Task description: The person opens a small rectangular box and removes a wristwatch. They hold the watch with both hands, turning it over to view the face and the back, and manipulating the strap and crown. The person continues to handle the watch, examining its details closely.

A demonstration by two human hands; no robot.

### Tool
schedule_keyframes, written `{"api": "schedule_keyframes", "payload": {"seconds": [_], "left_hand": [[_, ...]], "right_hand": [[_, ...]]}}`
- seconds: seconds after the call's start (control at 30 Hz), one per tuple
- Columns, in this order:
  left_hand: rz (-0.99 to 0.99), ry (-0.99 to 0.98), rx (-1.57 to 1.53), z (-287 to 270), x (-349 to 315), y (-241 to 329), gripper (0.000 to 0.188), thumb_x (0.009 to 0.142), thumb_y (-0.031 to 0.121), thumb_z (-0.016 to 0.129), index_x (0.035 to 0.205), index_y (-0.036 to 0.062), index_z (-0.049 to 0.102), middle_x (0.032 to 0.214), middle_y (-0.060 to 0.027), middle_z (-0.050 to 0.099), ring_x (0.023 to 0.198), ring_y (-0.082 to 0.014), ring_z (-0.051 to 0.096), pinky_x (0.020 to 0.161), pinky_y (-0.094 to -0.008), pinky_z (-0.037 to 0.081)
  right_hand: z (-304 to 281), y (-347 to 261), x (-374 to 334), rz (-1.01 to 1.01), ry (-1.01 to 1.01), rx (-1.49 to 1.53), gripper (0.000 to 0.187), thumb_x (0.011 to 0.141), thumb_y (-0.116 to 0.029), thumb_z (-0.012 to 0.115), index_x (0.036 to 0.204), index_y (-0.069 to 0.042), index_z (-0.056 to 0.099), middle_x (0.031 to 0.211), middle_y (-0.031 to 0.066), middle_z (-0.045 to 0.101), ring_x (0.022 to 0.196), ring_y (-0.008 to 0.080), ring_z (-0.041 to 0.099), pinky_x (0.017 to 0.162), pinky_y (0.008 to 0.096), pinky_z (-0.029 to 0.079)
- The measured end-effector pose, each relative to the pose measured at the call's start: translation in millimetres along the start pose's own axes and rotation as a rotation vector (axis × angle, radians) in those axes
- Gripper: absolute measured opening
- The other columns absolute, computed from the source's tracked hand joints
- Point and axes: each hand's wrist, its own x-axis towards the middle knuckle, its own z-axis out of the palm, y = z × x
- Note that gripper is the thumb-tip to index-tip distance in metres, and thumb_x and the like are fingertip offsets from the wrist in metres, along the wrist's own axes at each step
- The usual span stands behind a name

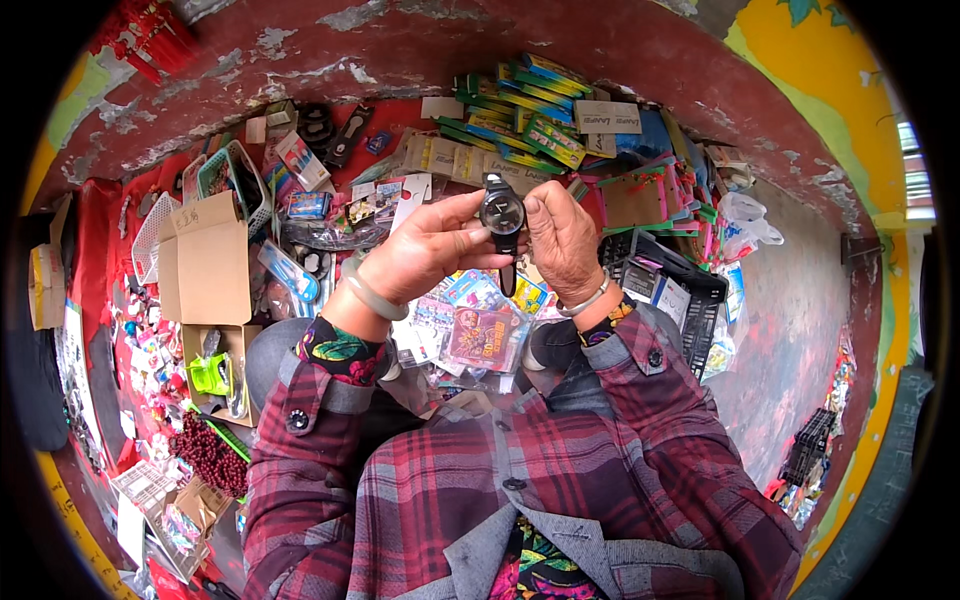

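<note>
A black wristwatch [502, 213] with a dark round dial is held up in front of me, its strap hanging down. My left hand [425, 245] grips it from the left, with fingers behind the case and strap. Closed at the watch's right edge is my right hand [563, 240], thumb and curled fingers pinched there; what exactly lies between those fingertips is hidden. Below the hands, between my knees, lies a pile of packaged goods, including a flat pinkish package [482, 338] in clear plastic.
An open cardboard box [208, 270] with a bright green item [210, 374] stands at left, near plastic baskets [238, 185]. Stacked yellow-green boxes [555, 142] lie at the far side. A black crate [705, 300] sits at right. Dark red bead strings [207, 453] lie lower left.
</note>
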Motion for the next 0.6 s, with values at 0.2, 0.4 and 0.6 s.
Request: {"api": "schedule_keyframes", "payload": {"seconds": [0.2, 0.4, 0.6], "left_hand": [[0.005, 0.002, 0.038, -2.2, 1.2, -4.0, 0.044, 0.090, 0.007, 0.047, 0.132, -0.0017, 0.036, 0.119, -0.0102, 0.051, 0.108, -0.0203, 0.054, 0.092, -0.0352, 0.048], [0.010, 0.051, -0.015, 2.1, 2.0, 1.4, 0.044, 0.090, 0.008, 0.048, 0.131, -0.0030, 0.036, 0.120, -0.0136, 0.052, 0.109, -0.0259, 0.055, 0.090, -0.0360, 0.049], [0.002, 0.008, -0.083, 4.5, 1.4, 5.0, 0.045, 0.090, 0.008, 0.049, 0.131, -0.0039, 0.035, 0.119, -0.0144, 0.052, 0.108, -0.0268, 0.055, 0.091, -0.0355, 0.049]], "right_hand": [[3.4, 6.7, -3.2, 0.226, -0.040, 0.183, 0.029, 0.092, -0.026, 0.050, 0.075, -0.002, 0.051, 0.056, 0.0080, 0.049, 0.052, 0.0228, 0.052, 0.051, 0.0333, 0.041], [-1.9, 2.4, 3.7, 0.146, -0.033, 0.116, 0.025, 0.091, -0.026, 0.051, 0.085, -0.003, 0.052, 0.073, 0.0107, 0.055, 0.069, 0.0230, 0.056, 0.062, 0.0324, 0.043], [0.7, 6.1, 1.3, -0.038, 0.002, -0.011, 0.017, 0.090, -0.020, 0.050, 0.085, -0.004, 0.051, 0.080, 0.0112, 0.054, 0.076, 0.0318, 0.051, 0.069, 0.0378, 0.041]]}}
